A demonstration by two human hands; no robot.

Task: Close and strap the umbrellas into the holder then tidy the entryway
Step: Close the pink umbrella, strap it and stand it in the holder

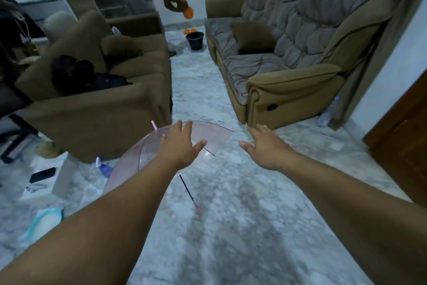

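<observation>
Item: umbrella (215, 137), transparent with a pink tint, open, lying on its side on the marble floor (242, 227).

Location: just in front of the brown armchair (92, 118), its canopy edge near the chair's front corner; the grey-cushioned sofa (288, 58) stands across the aisle from that armchair.

Orientation: long axis runs along the thin dark shaft (186, 189). The pink handle end (198, 209) points away from the armchair, toward the camera; the pink ferrule tip (154, 125) points back at the chair's corner. The canopy opens toward the camera.

Handling, judged: light; thin film canopy, flexible and likely slick; ribs slender and easily bent. Best taken by the shaft or handle, not the film.

Hands: left hand (179, 146) outstretched over the canopy, fingers spread and relaxed, holding nothing; contact with the film cannot be told. Right hand (265, 148) beside the canopy, further from the armchair, fingers extended, holding nothing.
</observation>
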